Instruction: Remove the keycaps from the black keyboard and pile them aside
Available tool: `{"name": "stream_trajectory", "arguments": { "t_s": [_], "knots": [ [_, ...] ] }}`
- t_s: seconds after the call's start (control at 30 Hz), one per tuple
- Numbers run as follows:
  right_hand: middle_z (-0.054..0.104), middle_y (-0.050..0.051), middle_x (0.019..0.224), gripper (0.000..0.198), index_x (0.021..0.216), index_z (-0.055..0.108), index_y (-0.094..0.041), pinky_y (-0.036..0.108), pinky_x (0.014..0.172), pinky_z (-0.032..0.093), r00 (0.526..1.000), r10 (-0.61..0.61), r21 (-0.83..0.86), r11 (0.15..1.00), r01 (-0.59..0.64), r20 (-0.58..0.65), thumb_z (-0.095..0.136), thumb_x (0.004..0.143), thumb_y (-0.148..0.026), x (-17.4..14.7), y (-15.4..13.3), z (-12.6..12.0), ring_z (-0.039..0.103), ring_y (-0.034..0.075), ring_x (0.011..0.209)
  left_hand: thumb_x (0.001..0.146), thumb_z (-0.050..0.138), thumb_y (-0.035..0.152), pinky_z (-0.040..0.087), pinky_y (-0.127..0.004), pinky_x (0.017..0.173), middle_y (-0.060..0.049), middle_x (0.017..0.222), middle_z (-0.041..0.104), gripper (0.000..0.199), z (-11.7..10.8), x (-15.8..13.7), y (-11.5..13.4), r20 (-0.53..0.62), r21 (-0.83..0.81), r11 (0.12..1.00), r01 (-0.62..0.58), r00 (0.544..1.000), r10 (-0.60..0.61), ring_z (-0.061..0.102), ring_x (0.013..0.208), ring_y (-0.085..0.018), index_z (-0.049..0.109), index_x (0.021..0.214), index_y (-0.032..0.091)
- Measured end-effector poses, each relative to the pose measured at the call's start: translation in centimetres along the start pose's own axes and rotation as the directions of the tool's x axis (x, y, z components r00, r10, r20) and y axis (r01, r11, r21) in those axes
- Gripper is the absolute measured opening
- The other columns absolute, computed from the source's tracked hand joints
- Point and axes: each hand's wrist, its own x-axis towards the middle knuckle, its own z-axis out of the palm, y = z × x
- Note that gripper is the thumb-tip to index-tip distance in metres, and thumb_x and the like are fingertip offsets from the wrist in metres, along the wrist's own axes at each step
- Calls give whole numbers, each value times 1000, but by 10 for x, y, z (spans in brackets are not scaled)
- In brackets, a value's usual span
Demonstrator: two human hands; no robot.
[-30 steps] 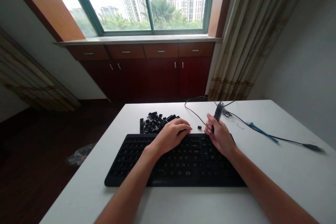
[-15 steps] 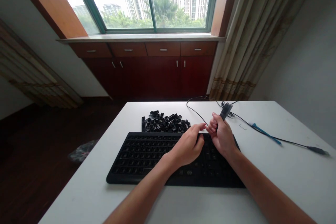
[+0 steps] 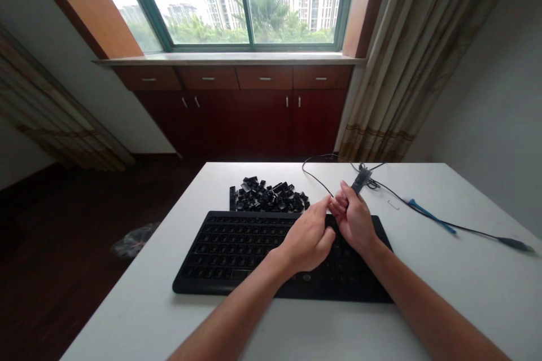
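Observation:
My right hand [image 3: 357, 220] is closed around the dark handle of a brush [image 3: 361, 181], whose greyish bristles point up and away. My left hand [image 3: 307, 237] has its fingers stretched toward the right hand, fingertips meeting the right hand's fingers. Its thumb stands apart, and I see nothing held in it. Both hands are over the right half of a black keyboard [image 3: 237, 248] stripped of most keycaps on its left side. Behind it lies a heap of loose black keycaps [image 3: 271, 196]. The hands hide part of the keyboard's right side.
A black cable [image 3: 317, 180] runs behind the hands to a plug [image 3: 514, 243] at the right of the white table [image 3: 139, 316]. A blue tool [image 3: 432, 216] and a thin bent wire piece [image 3: 393, 204] lie there. A clear plastic bag [image 3: 133, 241] is on the floor at left.
My left hand has shifted slightly right, and its fingertips now meet the right hand's fingers. The brush is still in my right hand, tilted a little more to the right.

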Motion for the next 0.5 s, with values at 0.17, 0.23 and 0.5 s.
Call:
{"name": "stream_trajectory", "arguments": {
  "t_s": [0.17, 0.23, 0.5],
  "knots": [
    [34, -8, 50, 51, 60, 42, -22, 24, 41, 25, 989, -41, -367, 926, 91, 141, 71, 90, -51, -3, 3, 0, 29, 9, 44, 89, 51, 28, 33, -52, 122, -24, 155, 45, 73, 4, -1, 12, -7, -24, 997, 67, 998, -67, 46, 141, -37, 30, 155, 3],
    [38, -7, 49, 51, 62, 43, -23, 26, 42, 29, 989, -45, -508, 854, 112, 142, 66, 91, -57, -1, 2, 1, 34, 10, 44, 93, 50, 35, 31, -53, 122, -24, 156, 43, 73, 5, -2, 14, -39, -73, 995, 72, 996, -75, 43, 143, -38, 29, 156, 4],
    [47, -4, 56, 50, 64, 47, -23, 28, 48, 37, 964, -250, -674, 697, 245, 93, 65, 88, -63, 1, 8, 1, 41, 13, 52, 103, 43, 49, 31, -47, 123, -17, 157, 45, 62, 3, 0, 20, -104, -163, 987, 13, 994, -30, 42, 145, -34, 36, 154, 15]
  ]
}}
